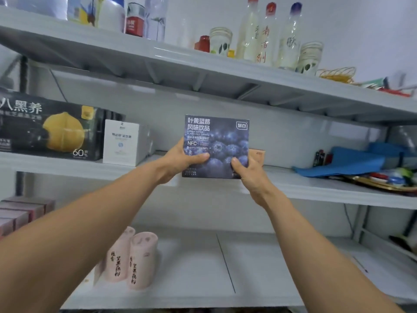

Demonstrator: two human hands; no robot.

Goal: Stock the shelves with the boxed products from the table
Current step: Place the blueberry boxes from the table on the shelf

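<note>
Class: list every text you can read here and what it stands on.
"叶黄蓝莓 风味饮品", "LUTEIN ESTER FLAVOURED DRINKS", "NFC": blueberry drink box
"八黑养", "60": black box
"清洁剂", handwritten: clear bottle
Too blurred to read: white box, pink tubs

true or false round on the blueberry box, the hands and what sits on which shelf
Both the left hand and the right hand hold the blueberry box. True.
The white box stands right of the black box on the middle shelf. True.
Bottles stand on the top shelf. True.
The pink tubes stand on the top shelf. False: they stand on the bottom shelf.
The blueberry box is held upside down. False: its print reads upright.
</note>
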